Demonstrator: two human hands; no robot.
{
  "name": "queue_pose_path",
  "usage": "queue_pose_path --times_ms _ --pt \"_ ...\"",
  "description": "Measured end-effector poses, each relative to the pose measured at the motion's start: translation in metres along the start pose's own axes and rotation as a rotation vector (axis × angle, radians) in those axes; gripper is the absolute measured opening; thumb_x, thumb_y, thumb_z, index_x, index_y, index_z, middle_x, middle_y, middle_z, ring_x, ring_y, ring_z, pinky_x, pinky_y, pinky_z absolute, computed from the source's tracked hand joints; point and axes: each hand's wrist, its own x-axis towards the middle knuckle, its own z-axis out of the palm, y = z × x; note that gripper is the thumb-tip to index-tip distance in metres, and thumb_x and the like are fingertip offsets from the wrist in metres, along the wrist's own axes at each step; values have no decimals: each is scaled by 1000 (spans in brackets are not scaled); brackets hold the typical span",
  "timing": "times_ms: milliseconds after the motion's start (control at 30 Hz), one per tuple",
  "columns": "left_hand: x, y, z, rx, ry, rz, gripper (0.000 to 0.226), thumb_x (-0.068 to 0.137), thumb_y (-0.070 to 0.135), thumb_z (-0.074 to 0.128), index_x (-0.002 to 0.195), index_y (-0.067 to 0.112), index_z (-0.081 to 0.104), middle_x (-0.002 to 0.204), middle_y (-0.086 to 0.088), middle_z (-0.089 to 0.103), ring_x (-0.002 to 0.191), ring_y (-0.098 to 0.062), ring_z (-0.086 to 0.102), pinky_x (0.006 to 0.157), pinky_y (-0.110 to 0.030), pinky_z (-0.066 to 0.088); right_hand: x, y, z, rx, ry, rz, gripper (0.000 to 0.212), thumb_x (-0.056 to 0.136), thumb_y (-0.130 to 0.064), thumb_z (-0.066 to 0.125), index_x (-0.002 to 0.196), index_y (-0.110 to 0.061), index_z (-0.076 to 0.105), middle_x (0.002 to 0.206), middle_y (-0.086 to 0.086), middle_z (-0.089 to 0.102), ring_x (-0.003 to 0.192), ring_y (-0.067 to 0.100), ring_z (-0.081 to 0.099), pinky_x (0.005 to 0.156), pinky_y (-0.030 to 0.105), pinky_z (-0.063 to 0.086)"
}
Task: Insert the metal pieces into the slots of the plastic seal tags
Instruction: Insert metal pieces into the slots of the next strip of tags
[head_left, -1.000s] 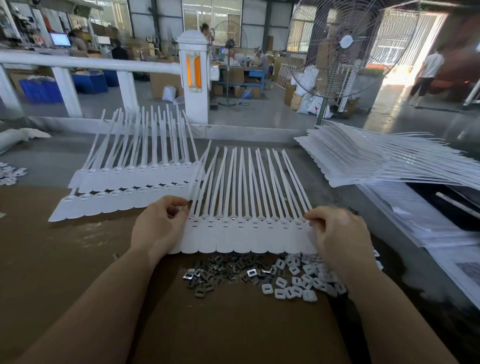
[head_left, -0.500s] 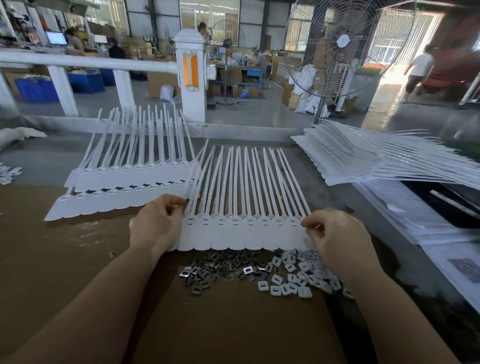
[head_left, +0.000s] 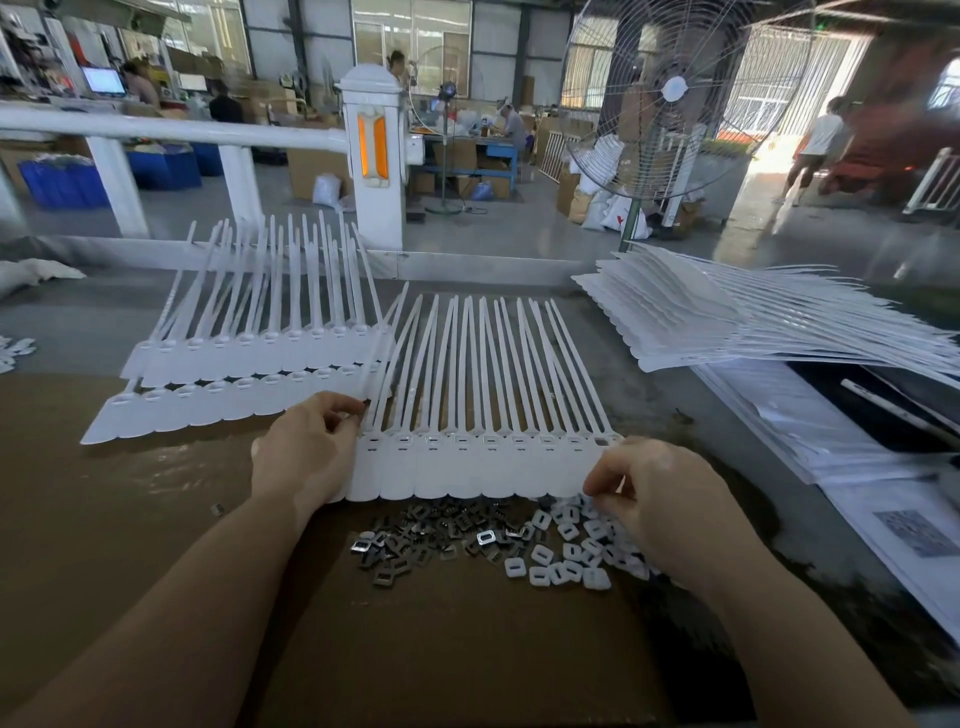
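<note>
Hands unmoved on tag strip

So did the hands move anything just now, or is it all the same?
Hardly anything moved. The left hand still pinches the left end of the row of white seal tags, and the right hand still holds the right end. The row lies where it did, and the pile of metal pieces and the white plastic pieces are untouched.

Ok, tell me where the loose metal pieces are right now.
In the head view, the metal pieces lie heaped on the brown cardboard, just in front of the tag strip held between both hands, with the white plastic pieces to their right.
</note>
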Motion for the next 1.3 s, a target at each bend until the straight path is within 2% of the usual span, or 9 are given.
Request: queue_pose_path --times_ms 133,267,400,600,733,900,1133,1233,1300 --pt "-1 1 0 2 -3 -3 13 94 25 52 93 38 56 90 7 57 87 -19 55 97 -48 42 0 0 3 -63 -4 -3 10 87 -34 61 91 -29 69 93 -13 61 87 6 54 94 31 42" --pt "-1 1 0 4 -2 -3 12 94 26 52 93 38 57 89 7 56 86 -19 55 96 -48 42 3 -2 8 -157 12 3 19 86 -47 58 91 -31 65 93 -14 58 91 6 52 93 28 38" --pt "0 1 0 12 -4 2 12 94 26 52 95 36 58 89 7 56 86 -19 55 95 -47 43 7 -4 10 -191 -10 25 23 84 -51 58 94 -30 62 96 -11 57 94 8 52 92 29 36" --pt "0 1 0 2 1 9 12 94 26 53 99 32 62 89 7 56 86 -20 56 95 -48 43 8 -1 11 -175 -11 15 18 86 -47 58 93 -31 60 96 -12 58 94 7 53 95 30 37" --pt "0 1 0 -31 6 29 10 93 29 55 92 38 60 85 11 56 83 -15 54 97 -47 41 6 1 11 -168 15 20 16 85 -46 59 90 -31 59 93 -13 57 91 7 52 93 29 35" --pt "2 -2 1 -47 -12 38 11 92 33 57 97 34 66 79 20 55 76 -5 53 93 -45 45 6 5 9 -173 29 45 13 87 -43 59 91 -31 59 94 -12 58 93 8 53 90 28 35" --pt "3 -2 1 -25 -15 57 8 91 31 59 91 38 63 78 19 55 76 -8 53 93 -45 45 1 3 3 -121 26 21 7 88 -35 60 92 -30 62 92 -13 58 90 7 54 90 26 39" --pt "3 -2 2 -22 -13 64 8 91 31 59 90 38 63 77 20 54 77 -9 53 92 -44 46 -2 -2 -2 -61 -24 -18 7 85 -34 64 90 -31 66 87 -14 58 83 4 53 86 23 43" --pt "3 -3 2 -18 -10 67 7 91 31 59 92 35 65 77 21 54 77 -9 53 91 -43 46 -2 -3 -3 -55 -62 -35 11 84 -36 65 92 -31 68 91 -14 61 83 4 55 84 21 44"
